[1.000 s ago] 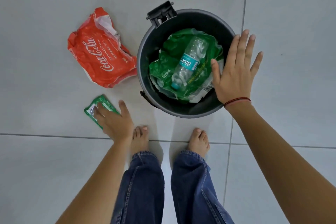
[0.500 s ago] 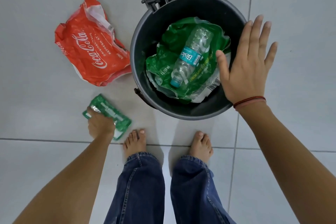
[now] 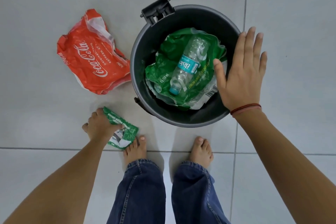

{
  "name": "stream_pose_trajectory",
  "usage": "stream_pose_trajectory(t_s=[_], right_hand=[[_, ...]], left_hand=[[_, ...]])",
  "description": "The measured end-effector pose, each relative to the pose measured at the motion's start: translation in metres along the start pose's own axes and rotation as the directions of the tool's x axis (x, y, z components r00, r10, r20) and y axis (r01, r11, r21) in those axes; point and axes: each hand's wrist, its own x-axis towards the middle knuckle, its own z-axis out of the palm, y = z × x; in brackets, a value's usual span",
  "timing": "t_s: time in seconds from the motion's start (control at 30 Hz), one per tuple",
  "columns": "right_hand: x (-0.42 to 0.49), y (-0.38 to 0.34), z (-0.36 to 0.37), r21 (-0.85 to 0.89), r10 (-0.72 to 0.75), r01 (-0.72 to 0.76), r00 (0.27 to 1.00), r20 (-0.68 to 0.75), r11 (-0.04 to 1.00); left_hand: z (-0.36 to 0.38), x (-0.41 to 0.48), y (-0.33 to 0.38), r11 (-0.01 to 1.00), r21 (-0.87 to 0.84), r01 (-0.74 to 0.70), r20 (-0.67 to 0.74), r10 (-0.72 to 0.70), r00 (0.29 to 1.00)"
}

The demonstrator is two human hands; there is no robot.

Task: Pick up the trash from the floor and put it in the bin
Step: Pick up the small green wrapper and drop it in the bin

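Now, in the head view, the left hand [image 3: 99,126] has closed around the small green wrapper [image 3: 122,129], whereas a second ago its fingers were only laid flat over that wrapper on the floor [image 3: 36,14]. The wrapper now sits crumpled in the fist, its loose end hanging out just beside the toes of the left foot [image 3: 135,148]; whether it has fully cleared the tile I cannot tell. This suggests the grasp is made and the next stage is the carry across to the bin [image 3: 143,63], which stands near, up and to the right of the hand.

The right hand [image 3: 240,72] is much as it was: fingers spread wide, palm down over the bin's right rim and holding nothing. Whether it touches the rim is not clear.

Counting: one black bin, open, with a hinge bracket [image 3: 157,11] at its back edge. Inside it, two pieces: one large green plastic bag [image 3: 163,71] and one clear water bottle [image 3: 189,63] lying on top of it, cap toward the person. Outside it, two pieces of trash remain: the green wrapper in the left hand and one crumpled red Coca-Cola bag [image 3: 91,54] on the floor, its right edge touching or just beside the bin wall. Two hands and two bare feet show, the right foot [image 3: 201,150] near the bin's front edge.

By my reckoning the task is about half done.
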Motion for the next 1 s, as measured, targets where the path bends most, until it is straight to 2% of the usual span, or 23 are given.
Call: stream_pose_trajectory(t_s=[0.1,0.13,0.2,0.23,0.27,0.3,0.33,0.37,0.4,0.43,0.47,0.5,0.53,0.57,0.63,0.67,0.7,0.77,0.8,0.83,0.9,0.97,1.0], right_hand=[[0.000,-0.002,-0.003,0.005,0.008,-0.008,1.000,0.012,1.000],[0.001,-0.002,-0.004,0.008,0.011,-0.012,1.000,0.020,1.000],[0.001,-0.002,-0.005,0.012,0.016,-0.016,0.999,0.033,1.000],[0.000,-0.002,-0.005,0.014,0.016,-0.017,0.999,0.039,1.000],[0.000,-0.002,-0.006,0.017,0.015,-0.016,0.999,0.044,1.000],[0.000,-0.002,-0.006,0.019,0.013,-0.014,0.999,0.049,1.000],[0.000,-0.002,-0.006,0.021,0.014,-0.015,0.999,0.051,1.000],[0.000,-0.002,-0.005,0.023,0.013,-0.014,0.999,0.053,1.000],[0.000,-0.002,-0.005,0.023,0.013,-0.015,0.998,0.055,1.000],[0.000,-0.002,-0.006,0.022,0.014,-0.015,0.998,0.057,1.000],[0.000,-0.002,-0.006,0.020,0.017,-0.018,0.998,0.059,1.000],[0.000,-0.002,-0.006,0.017,0.019,-0.020,0.998,0.060,1.000],[0.000,-0.002,-0.006,0.018,0.018,-0.019,0.998,0.060,1.000],[0.000,-0.002,-0.006,0.020,0.017,-0.018,0.998,0.057,1.000],[0.000,-0.002,-0.006,0.029,0.017,-0.019,0.998,0.052,0.999],[0.000,-0.002,-0.005,0.032,0.017,-0.019,0.998,0.052,0.999],[0.000,-0.002,-0.005,0.033,0.018,-0.020,0.998,0.054,0.999],[0.000,-0.002,-0.005,0.032,0.021,-0.023,0.998,0.059,0.999],[0.000,-0.002,-0.005,0.033,0.022,-0.024,0.998,0.060,0.999],[0.000,-0.002,-0.005,0.036,0.023,-0.025,0.998,0.059,0.999],[0.001,-0.003,-0.006,0.040,0.022,-0.024,0.998,0.059,0.999],[0.001,-0.003,-0.006,0.042,0.023,-0.025,0.998,0.057,0.999],[0.000,-0.003,-0.005,0.043,0.022,-0.025,0.998,0.055,0.999]], left_hand=[[-0.027,-0.027,0.009,0.963,-0.264,-0.054,-0.079,0.034,0.996],[-0.046,-0.036,0.011,0.934,-0.350,-0.075,-0.167,0.017,0.986],[-0.090,-0.061,0.017,0.863,-0.453,-0.221,-0.463,-0.016,0.886],[-0.108,-0.080,0.023,0.801,-0.490,-0.344,-0.608,-0.031,0.793],[-0.116,-0.091,0.030,0.743,-0.501,-0.443,-0.677,-0.018,0.736],[-0.111,-0.100,0.042,0.755,-0.470,-0.458,-0.626,0.080,0.775],[-0.099,-0.118,0.057,0.832,-0.411,-0.373,-0.394,0.207,0.895],[-0.073,-0.140,0.067,0.935,-0.284,-0.211,0.002,0.221,0.975],[-0.051,-0.154,0.074,0.976,-0.165,-0.139,0.226,0.175,0.958],[-0.040,-0.167,0.078,0.978,-0.120,-0.168,0.251,0.194,0.948],[-0.046,-0.167,0.088,0.964,-0.101,-0.247,0.215,0.263,0.941],[-0.058,-0.163,0.106,0.936,-0.103,-0.337,0.244,0.352,0.904],[-0.073,-0.152,0.120,0.920,-0.161,-0.356,0.243,0.387,0.890],[-0.081,-0.146,0.137,0.871,-0.188,-0.455,0.169,0.485,0.858],[-0.095,-0.119,0.173,0.741,-0.173,-0.649,0.166,0.671,0.722],[-0.099,-0.110,0.183,0.715,-0.090,-0.694,0.245,0.691,0.680],[-0.099,-0.102,0.188,0.718,-0.014,-0.695,0.320,0.662,0.678],[-0.104,-0.094,0.186,0.694,0.048,-0.718,0.339,0.665,0.665],[-0.110,-0.095,0.182,0.663,0.041,-0.747,0.269,0.713,0.648],[-0.117,-0.099,0.176,0.607,-0.004,-0.795,0.145,0.787,0.600],[-0.138,-0.099,0.165,0.467,-0.183,-0.865,-0.229,0.836,0.500],[-0.156,-0.090,0.151,0.387,-0.239,-0.891,-0.602,0.661,0.448],[-0.160,-0.081,0.143,0.424,-0.234,-0.875,-0.727,0.521,0.447]])
